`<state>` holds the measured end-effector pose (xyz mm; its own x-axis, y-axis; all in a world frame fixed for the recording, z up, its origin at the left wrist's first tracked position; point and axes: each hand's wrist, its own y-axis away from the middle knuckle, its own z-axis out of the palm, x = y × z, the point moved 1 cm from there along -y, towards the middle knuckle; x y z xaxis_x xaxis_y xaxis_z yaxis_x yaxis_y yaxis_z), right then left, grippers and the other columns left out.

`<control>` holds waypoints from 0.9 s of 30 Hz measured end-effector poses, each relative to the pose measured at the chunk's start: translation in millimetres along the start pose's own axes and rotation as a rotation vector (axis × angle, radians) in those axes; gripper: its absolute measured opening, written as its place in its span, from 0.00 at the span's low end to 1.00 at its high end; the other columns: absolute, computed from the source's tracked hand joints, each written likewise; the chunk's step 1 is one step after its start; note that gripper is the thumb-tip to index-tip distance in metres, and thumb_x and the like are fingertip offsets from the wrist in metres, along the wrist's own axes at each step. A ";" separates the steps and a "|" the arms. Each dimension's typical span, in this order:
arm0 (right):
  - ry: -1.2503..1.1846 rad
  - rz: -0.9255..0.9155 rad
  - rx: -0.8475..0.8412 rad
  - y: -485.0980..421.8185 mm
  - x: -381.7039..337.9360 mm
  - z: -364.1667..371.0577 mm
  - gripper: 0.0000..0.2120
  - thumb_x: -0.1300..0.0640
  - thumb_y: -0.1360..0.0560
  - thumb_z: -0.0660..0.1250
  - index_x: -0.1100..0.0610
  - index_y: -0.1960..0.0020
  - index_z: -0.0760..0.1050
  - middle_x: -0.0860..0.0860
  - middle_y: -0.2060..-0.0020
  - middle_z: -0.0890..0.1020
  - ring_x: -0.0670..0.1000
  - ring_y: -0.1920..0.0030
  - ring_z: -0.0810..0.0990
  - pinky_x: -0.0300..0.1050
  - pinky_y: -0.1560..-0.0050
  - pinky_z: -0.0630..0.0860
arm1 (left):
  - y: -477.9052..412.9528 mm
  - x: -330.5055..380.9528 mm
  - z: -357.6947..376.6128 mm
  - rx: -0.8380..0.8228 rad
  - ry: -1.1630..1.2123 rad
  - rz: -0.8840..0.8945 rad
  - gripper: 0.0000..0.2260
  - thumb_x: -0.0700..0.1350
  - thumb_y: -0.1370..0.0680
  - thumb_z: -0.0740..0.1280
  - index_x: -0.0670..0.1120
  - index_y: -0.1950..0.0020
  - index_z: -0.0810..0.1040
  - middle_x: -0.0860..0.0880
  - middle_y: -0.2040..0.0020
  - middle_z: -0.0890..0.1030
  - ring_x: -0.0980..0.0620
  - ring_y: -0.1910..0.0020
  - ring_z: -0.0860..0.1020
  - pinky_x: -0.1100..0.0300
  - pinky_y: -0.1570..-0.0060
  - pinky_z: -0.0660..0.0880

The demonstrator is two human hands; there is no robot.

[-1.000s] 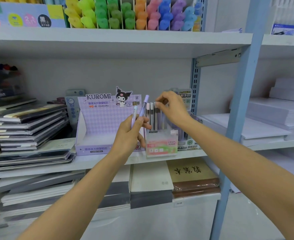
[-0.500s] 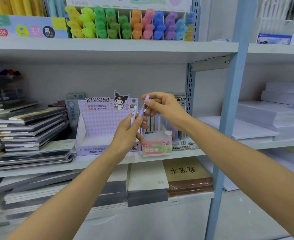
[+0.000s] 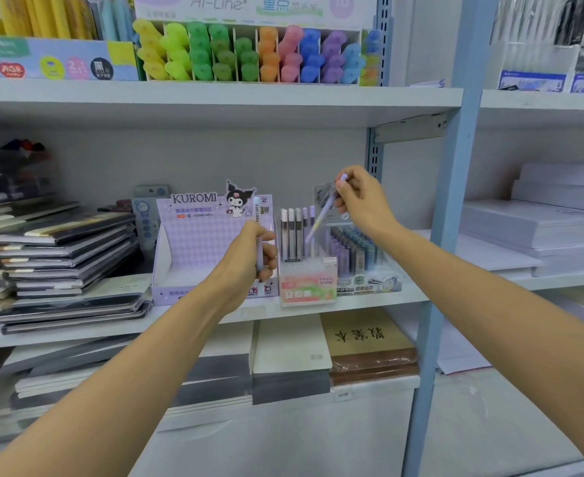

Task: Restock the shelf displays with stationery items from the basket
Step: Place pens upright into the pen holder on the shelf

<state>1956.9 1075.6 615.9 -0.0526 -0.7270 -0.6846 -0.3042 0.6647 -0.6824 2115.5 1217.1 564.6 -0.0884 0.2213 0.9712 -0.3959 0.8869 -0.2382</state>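
My left hand (image 3: 249, 256) grips one pale lead tube (image 3: 257, 215) upright in front of the purple Kuromi display box (image 3: 201, 242). My right hand (image 3: 362, 201) pinches the top of a second, purple-capped tube (image 3: 319, 218), tilted with its lower end over the pink Fruit Soda display box (image 3: 307, 287). That box holds several upright tubes (image 3: 295, 232). The basket is out of view.
A display of dark lead tubes (image 3: 352, 249) stands right of the pink box. Stacked notebooks (image 3: 63, 256) fill the shelf's left side. Highlighters (image 3: 249, 53) line the shelf above. A blue upright post (image 3: 448, 201) rises at the right, with paper reams (image 3: 538, 228) beyond.
My right hand took one tube from my left hand and carried it right, over the pink display box. The left hand dropped slightly, now holding one tube.
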 end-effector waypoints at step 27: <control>0.567 -0.083 -0.078 -14.8 38.8 42.4 0.06 0.58 0.23 0.68 0.54 0.46 0.79 0.50 0.54 0.75 0.50 0.51 0.73 0.45 0.54 0.71 | 2.7 -16.3 -3.9 -0.151 -0.177 0.125 0.11 0.49 0.16 0.54 0.48 0.44 0.75 0.47 0.58 0.84 0.49 0.67 0.81 0.62 0.73 0.71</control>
<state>1999.7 1044.8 588.5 -0.5206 -0.7694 -0.3703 -0.3972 0.6021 -0.6926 2119.5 1217.5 548.1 -0.2915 0.2704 0.9175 -0.2323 0.9105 -0.3421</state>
